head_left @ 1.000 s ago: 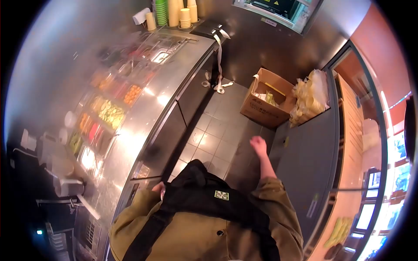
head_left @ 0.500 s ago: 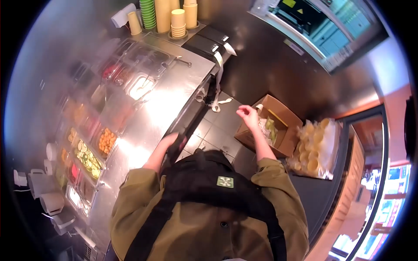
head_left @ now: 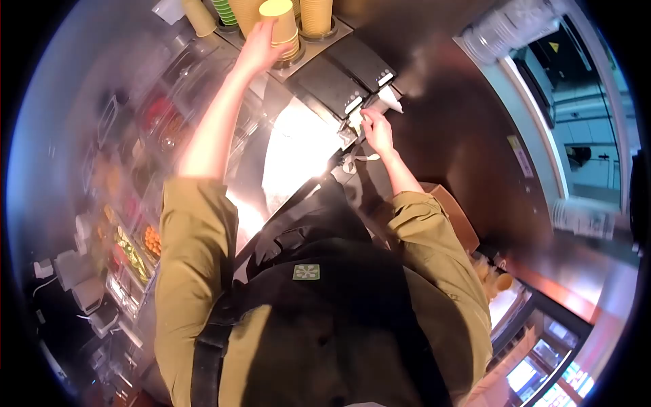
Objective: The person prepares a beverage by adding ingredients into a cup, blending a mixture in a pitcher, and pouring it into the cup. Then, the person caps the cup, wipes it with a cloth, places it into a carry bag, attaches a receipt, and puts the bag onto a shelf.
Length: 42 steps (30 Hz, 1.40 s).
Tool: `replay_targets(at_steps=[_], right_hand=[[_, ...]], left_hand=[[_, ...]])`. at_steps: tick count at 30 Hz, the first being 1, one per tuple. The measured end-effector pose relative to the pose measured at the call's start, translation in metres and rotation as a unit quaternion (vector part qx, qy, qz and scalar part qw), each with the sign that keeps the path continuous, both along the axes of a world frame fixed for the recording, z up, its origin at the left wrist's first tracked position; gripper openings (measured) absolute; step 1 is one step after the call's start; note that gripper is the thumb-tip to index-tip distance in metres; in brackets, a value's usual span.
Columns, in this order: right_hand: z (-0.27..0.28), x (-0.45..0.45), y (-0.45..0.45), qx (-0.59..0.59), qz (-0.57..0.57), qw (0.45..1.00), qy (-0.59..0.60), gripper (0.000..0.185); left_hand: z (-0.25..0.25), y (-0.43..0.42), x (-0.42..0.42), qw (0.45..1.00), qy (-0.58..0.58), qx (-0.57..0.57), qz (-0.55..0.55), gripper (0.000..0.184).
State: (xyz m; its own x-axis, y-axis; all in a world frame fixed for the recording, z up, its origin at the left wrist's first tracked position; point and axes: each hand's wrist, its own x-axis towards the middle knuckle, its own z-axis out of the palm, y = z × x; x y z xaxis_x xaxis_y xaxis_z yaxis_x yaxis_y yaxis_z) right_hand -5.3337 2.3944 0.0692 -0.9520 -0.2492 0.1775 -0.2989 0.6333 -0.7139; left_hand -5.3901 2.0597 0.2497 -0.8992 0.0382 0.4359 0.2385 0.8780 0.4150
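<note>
My left hand (head_left: 259, 53) reaches up to a stack of yellow paper cups (head_left: 278, 22), its thumb and fingers around the side of the upper cup. Whether that cup is apart from those below, I cannot tell. My right hand (head_left: 378, 132) is closed, fingertips pinched at a white paper strip (head_left: 354, 121) by the front of a black label printer (head_left: 327, 87). A second black printer (head_left: 363, 60) stands beside it with a white strip (head_left: 389, 99) sticking out. Another curled strip (head_left: 350, 165) hangs below my right hand.
Taller cup stacks (head_left: 317, 17) and green cups (head_left: 225, 10) stand in the holders at the back. To the left are food bins, one with orange cubes (head_left: 152, 240). A cardboard box (head_left: 452, 216) and bagged cups (head_left: 498, 279) sit low on the right.
My left hand has moved up from the counter edge to the cup stack. My right hand has gone from above the cardboard box to the printer's paper. My view has shifted towards the printers.
</note>
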Motion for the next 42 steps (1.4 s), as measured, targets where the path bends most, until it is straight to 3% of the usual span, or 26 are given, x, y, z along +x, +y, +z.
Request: replay_targets(at_steps=[4, 6, 7, 8, 9, 11, 14, 17, 21, 22, 24, 25, 27, 29, 31, 32, 33, 35, 37, 40, 42], right_hand=[[-0.002, -0.025, 0.001, -0.015, 0.056, 0.996, 0.062, 0.019], [-0.002, -0.033, -0.001, -0.05, 0.08, 0.989, 0.115, 0.013], [-0.004, -0.039, -0.001, -0.009, 0.081, 0.99, 0.117, 0.01], [-0.005, -0.044, 0.001, 0.041, 0.105, 0.989, 0.097, 0.01], [-0.004, -0.049, 0.004, 0.094, 0.128, 0.984, 0.077, 0.01], [-0.017, -0.057, 0.009, 0.124, 0.16, 0.968, 0.148, 0.011], [-0.015, -0.064, 0.008, 0.087, 0.189, 0.945, 0.253, 0.015], [-0.017, -0.069, 0.01, 0.086, 0.216, 0.94, 0.251, 0.015], [-0.01, -0.068, 0.007, 0.075, 0.222, 0.941, 0.246, 0.01], [-0.01, -0.068, 0.007, 0.092, 0.228, 0.94, 0.236, 0.011], [-0.005, -0.066, 0.013, 0.066, 0.216, 0.938, 0.262, 0.017], [-0.002, -0.067, 0.01, 0.043, 0.217, 0.935, 0.278, 0.02], [-0.014, -0.066, 0.014, 0.122, 0.233, 0.939, 0.222, 0.02], [0.006, -0.065, 0.009, 0.031, 0.247, 0.936, 0.249, 0.016], [0.01, -0.066, 0.01, 0.049, 0.259, 0.935, 0.237, 0.014], [0.009, -0.069, 0.012, 0.062, 0.276, 0.926, 0.25, 0.014], [0.007, -0.072, 0.012, 0.07, 0.285, 0.926, 0.239, 0.014], [0.004, -0.076, 0.012, 0.057, 0.3, 0.92, 0.245, 0.013], [-0.001, -0.079, 0.013, 0.066, 0.303, 0.919, 0.246, 0.012], [0.001, -0.078, 0.011, 0.097, 0.304, 0.918, 0.234, 0.013], [0.003, -0.078, 0.009, 0.106, 0.309, 0.91, 0.254, 0.014]], left_hand=[[-0.022, -0.015, -0.086, 0.973, 0.051, -0.206, 0.09, 0.079], [-0.018, -0.009, -0.092, 0.979, 0.013, -0.127, 0.161, 0.09], [-0.011, -0.011, -0.098, 0.976, 0.003, -0.091, 0.198, 0.095], [-0.009, -0.016, -0.102, 0.972, 0.008, -0.121, 0.201, 0.086], [-0.011, -0.03, -0.111, 0.975, -0.067, -0.133, 0.164, 0.089], [0.009, -0.025, -0.108, 0.976, -0.15, -0.037, 0.153, 0.085], [0.036, -0.014, -0.099, 0.966, -0.176, -0.077, 0.176, 0.087], [0.042, -0.013, -0.099, 0.968, -0.114, -0.078, 0.209, 0.083], [0.087, 0.009, -0.101, 0.937, -0.178, -0.144, 0.265, 0.078], [0.097, 0.013, -0.094, 0.961, -0.079, -0.086, 0.252, 0.075], [0.113, 0.025, -0.089, 0.961, 0.01, -0.068, 0.266, 0.073], [0.122, 0.028, -0.083, 0.955, 0.058, -0.066, 0.283, 0.072], [0.136, 0.035, -0.058, 0.916, 0.136, -0.133, 0.353, 0.063], [0.135, 0.049, -0.017, 0.916, 0.152, 0.034, 0.369, 0.074], [0.105, 0.05, 0.026, 0.906, 0.154, 0.185, 0.348, 0.07], [0.077, 0.047, 0.047, 0.891, 0.098, 0.305, 0.321, 0.067], [0.046, 0.043, 0.071, 0.859, 0.041, 0.421, 0.288, 0.065], [0.006, 0.037, 0.138, 0.624, -0.074, 0.755, 0.186, 0.063], [-0.016, 0.039, 0.196, 0.344, -0.078, 0.929, 0.11, 0.064], [-0.024, 0.052, 0.232, 0.243, 0.001, 0.953, 0.181, 0.067], [-0.027, 0.054, 0.233, 0.213, 0.03, 0.968, 0.13, 0.069]])
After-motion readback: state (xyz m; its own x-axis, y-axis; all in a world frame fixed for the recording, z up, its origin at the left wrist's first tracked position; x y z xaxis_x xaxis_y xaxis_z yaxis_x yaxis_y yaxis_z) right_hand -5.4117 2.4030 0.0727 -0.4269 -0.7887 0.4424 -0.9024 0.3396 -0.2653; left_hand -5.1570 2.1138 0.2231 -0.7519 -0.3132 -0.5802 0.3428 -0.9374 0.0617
